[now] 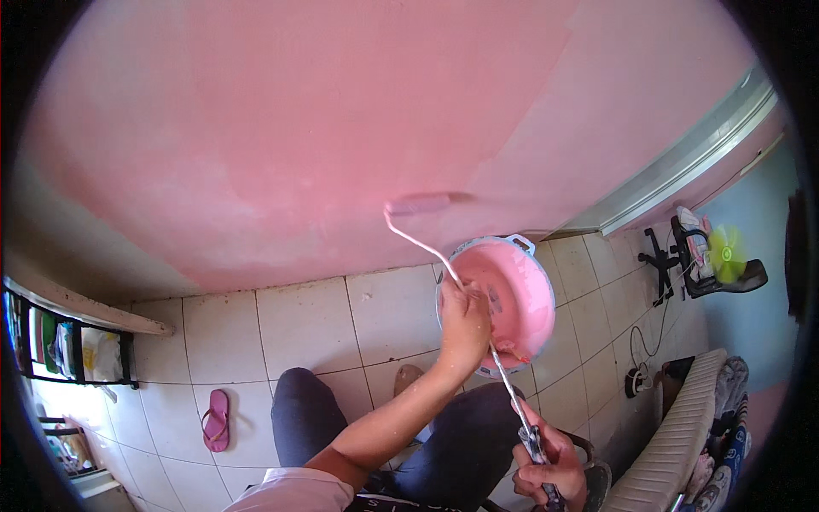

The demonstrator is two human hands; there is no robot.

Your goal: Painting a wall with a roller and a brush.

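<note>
A paint roller (418,205) with a long, bent metal rod rests at or very near the pink wall (299,128), low down. Partway along the rod my left hand (467,316) is closed around it. Farther back, my right hand (550,465) grips the dark, paint-smeared handle. Beneath the rod and my left hand stands a round tub (537,294) with a white handle and pink paint inside. Part of the tub's inside is hidden by my left hand.
A pink flip-flop (217,420) lies on the tiled floor (222,341), left of my knees. Right of the tub are a green-bladed fan (727,254), a black chair base (661,264), a cord and a cushioned seat (678,427). A shelf rack (77,341) stands at the left.
</note>
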